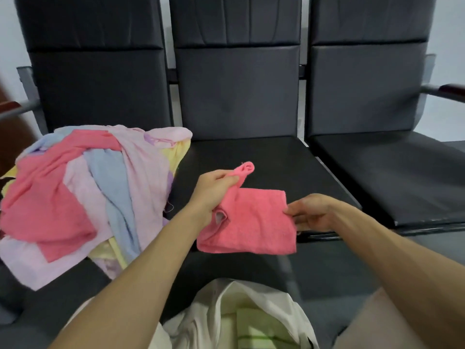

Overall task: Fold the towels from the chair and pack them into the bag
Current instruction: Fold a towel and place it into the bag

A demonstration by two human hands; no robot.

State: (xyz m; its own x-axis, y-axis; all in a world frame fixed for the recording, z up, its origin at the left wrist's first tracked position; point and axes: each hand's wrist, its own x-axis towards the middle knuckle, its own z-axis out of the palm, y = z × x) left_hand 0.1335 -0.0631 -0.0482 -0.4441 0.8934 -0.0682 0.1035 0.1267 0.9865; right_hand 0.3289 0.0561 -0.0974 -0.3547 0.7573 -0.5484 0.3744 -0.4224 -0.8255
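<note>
Towel, pink, gripped by left hand, edge pinched by right hand

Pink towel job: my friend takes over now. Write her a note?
Left hand grips a corner of the small pink terry towel; right hand pinches its opposite edge, by the black padded middle seat.
Heap of pastel towels waits to the left.
Done: a pale green folded towel is in the white cloth bag.
Left: finish this fold, pack, then the heap.
</note>
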